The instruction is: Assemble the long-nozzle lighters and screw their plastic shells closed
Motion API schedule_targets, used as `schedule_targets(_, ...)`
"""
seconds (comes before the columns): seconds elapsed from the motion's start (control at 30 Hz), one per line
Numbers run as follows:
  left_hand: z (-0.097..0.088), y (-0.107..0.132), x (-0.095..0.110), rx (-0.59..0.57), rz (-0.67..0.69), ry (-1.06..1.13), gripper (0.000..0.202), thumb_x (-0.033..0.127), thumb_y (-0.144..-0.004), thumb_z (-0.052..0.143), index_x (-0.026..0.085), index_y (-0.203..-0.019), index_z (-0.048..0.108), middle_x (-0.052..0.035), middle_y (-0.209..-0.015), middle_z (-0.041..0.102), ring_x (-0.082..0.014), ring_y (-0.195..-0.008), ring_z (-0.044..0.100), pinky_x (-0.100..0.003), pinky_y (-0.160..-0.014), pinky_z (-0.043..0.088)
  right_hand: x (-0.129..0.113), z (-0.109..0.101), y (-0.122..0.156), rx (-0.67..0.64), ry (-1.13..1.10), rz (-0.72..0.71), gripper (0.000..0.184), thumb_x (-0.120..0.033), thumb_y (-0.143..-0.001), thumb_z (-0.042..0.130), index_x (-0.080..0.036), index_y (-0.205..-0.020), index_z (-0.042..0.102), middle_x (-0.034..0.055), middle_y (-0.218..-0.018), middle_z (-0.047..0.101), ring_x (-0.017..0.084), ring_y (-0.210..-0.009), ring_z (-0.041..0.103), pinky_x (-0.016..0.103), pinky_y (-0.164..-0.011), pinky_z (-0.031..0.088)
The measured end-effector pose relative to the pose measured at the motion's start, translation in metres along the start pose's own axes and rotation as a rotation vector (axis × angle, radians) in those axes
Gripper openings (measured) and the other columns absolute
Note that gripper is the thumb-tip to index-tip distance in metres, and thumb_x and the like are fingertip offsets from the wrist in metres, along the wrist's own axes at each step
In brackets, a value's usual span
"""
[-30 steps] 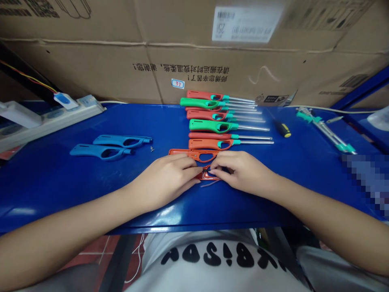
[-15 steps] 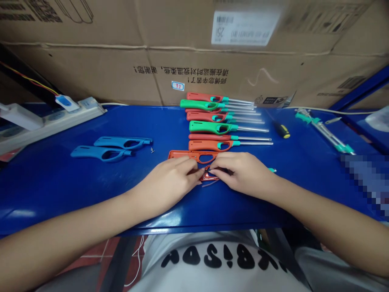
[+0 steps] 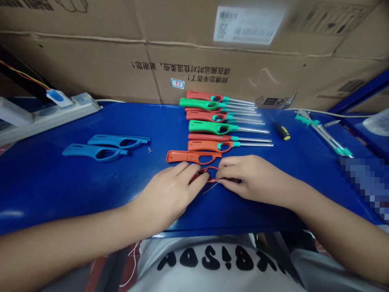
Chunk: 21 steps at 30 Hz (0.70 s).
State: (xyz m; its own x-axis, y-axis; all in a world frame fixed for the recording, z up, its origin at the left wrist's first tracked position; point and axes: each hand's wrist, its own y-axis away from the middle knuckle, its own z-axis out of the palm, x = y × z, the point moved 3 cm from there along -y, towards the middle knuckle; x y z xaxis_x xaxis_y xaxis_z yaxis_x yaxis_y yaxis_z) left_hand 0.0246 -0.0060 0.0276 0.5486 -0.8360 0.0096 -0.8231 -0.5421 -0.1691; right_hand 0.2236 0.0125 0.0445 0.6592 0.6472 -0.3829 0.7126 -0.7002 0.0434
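Blue worktop (image 3: 60,190) backed by a wall of cardboard cartons (image 3: 106,69), power strip (image 3: 51,115) along the far left. Near the front edge, between both hands, an orange lighter shell (image 3: 209,169) lying flat on the worktop. Left hand (image 3: 170,192) with fingers closed on the shell's left end, seemingly to keep it from sliding. Right hand (image 3: 258,178) with fingertips pinched together at its right end, where a thin wire (image 3: 211,187) trails out toward the body. Just behind, one empty orange shell half (image 3: 185,156), hollow side up and close at hand. Further back, assembled lighters (image 3: 212,127) in a tidy row, seven as far as countable, five red or orange and two green, metal nozzles all pointing right, probably sorted that way as finished pieces. Off to the left, two blue shell halves (image 3: 118,141) side by side, one tiny screw (image 3: 150,149) beside them. To the right, one screwdriver (image 3: 282,132) within reach of the right hand, then loose lighter inner assemblies (image 3: 326,134), number hard to tell.
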Motion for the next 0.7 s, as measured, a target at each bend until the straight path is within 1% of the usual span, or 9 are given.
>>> schedule_targets(0.07, 0.0012, -0.0004, -0.0019, -0.007, -0.016, 0.064, 0.032, 0.011, -0.098, 0.048, 0.017, -0.126, 0.062, -0.0110, -0.119, 0.062, -0.0284, -0.107, 0.060, -0.044, -0.085, 0.058, -0.0004, 0.0001, 0.0000, -0.001, 0.010, 0.001, 0.018, -0.018, -0.097, 0.057, -0.017, -0.093, 0.075, 0.0059, -0.098, 0.070, 0.017, -0.083, 0.068, 0.029, -0.073, 0.050)
schedule_targets(0.13, 0.0022, -0.0007, -0.0032, -0.009, -0.026, 0.099, 0.030, 0.012, -0.098, 0.048, 0.019, -0.123, 0.064, -0.0101, -0.119, 0.061, -0.0278, -0.107, 0.060, -0.044, -0.086, 0.058, -0.0007, 0.0000, 0.0003, -0.001, 0.021, 0.002, 0.020, -0.020, -0.098, 0.056, -0.018, -0.095, 0.075, 0.0062, -0.099, 0.070, 0.017, -0.083, 0.068, 0.030, -0.073, 0.050)
schedule_targets(0.27, 0.0018, -0.0007, -0.0044, 0.021, -0.009, 0.097, 0.029, 0.013, -0.098, 0.048, 0.020, -0.119, 0.066, -0.0092, -0.117, 0.063, -0.0272, -0.105, 0.061, -0.042, -0.084, 0.057, -0.0002, -0.0005, 0.0022, -0.006, 0.026, -0.022, 0.018, -0.022, -0.098, 0.056, -0.018, -0.099, 0.074, 0.0063, -0.101, 0.069, 0.018, -0.084, 0.067, 0.031, -0.073, 0.050)
schedule_targets(0.4, -0.0005, -0.0008, -0.0046, 0.043, 0.014, 0.080, 0.030, 0.013, -0.098, 0.047, 0.020, -0.117, 0.068, -0.0092, -0.117, 0.064, -0.0270, -0.104, 0.062, -0.041, -0.082, 0.057, 0.0030, -0.0011, 0.0047, -0.017, -0.010, -0.049, 0.017, -0.020, -0.096, 0.058, -0.020, -0.103, 0.073, 0.0054, -0.103, 0.069, 0.018, -0.086, 0.067, 0.031, -0.074, 0.051)
schedule_targets(0.5, -0.0019, -0.0010, -0.0047, 0.043, 0.025, 0.083, 0.030, 0.012, -0.098, 0.047, 0.020, -0.118, 0.069, -0.0094, -0.119, 0.064, -0.0274, -0.106, 0.062, -0.042, -0.084, 0.057, 0.0047, -0.0012, 0.0056, -0.022, -0.032, -0.058, 0.018, -0.019, -0.095, 0.059, -0.021, -0.107, 0.073, 0.0047, -0.106, 0.068, 0.017, -0.087, 0.066, 0.030, -0.075, 0.051)
schedule_targets(0.6, -0.0013, -0.0012, -0.0053, 0.016, 0.025, 0.092, 0.031, 0.011, -0.097, 0.049, 0.020, -0.119, 0.069, -0.0096, -0.123, 0.064, -0.0285, -0.109, 0.061, -0.044, -0.087, 0.057, 0.0037, -0.0011, 0.0053, -0.023, -0.025, -0.058, 0.017, -0.019, -0.095, 0.059, -0.021, -0.104, 0.073, 0.0058, -0.104, 0.069, 0.017, -0.086, 0.067, 0.031, -0.076, 0.051)
schedule_targets(0.7, 0.0002, -0.0014, -0.0063, -0.009, 0.020, 0.093, 0.031, 0.012, -0.097, 0.051, 0.020, -0.120, 0.069, -0.0106, -0.125, 0.064, -0.0305, -0.110, 0.061, -0.046, -0.087, 0.057, 0.0021, -0.0016, 0.0040, -0.011, -0.031, -0.063, 0.017, -0.021, -0.097, 0.057, -0.020, -0.101, 0.074, 0.0061, -0.102, 0.070, 0.017, -0.085, 0.067, 0.030, -0.074, 0.051)
